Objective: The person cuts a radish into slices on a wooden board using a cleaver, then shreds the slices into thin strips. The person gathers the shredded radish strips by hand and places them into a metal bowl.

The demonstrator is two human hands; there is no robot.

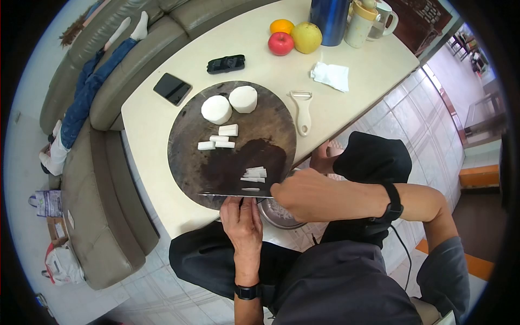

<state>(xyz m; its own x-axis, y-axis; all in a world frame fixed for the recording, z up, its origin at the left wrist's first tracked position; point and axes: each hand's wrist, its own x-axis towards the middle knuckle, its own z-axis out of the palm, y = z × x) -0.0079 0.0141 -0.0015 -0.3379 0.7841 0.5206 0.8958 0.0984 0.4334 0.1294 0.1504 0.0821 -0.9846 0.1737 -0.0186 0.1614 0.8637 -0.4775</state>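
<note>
My right hand (297,195) is closed round the handle of a knife (233,195), whose blade lies edge-on across the near part of a round dark cutting board (184,146). Against the blade's near side, the fingertips of my left hand (242,225) are bent and pressed together; what lies under them is hidden. Just beyond the blade are several thin white strips (254,173). Farther up the board lie several thicker white sticks (228,130) and two white round chunks, one left (216,110) and one right (243,99). The board's middle looks wet.
On the table (157,189) are a phone (172,89), a black case (226,64), a peeler (303,112), tissue (330,76), fruit (280,44) and a blue flask (328,21). A metal bowl (279,214) sits below my right hand. A person (89,103) lies on the sofa.
</note>
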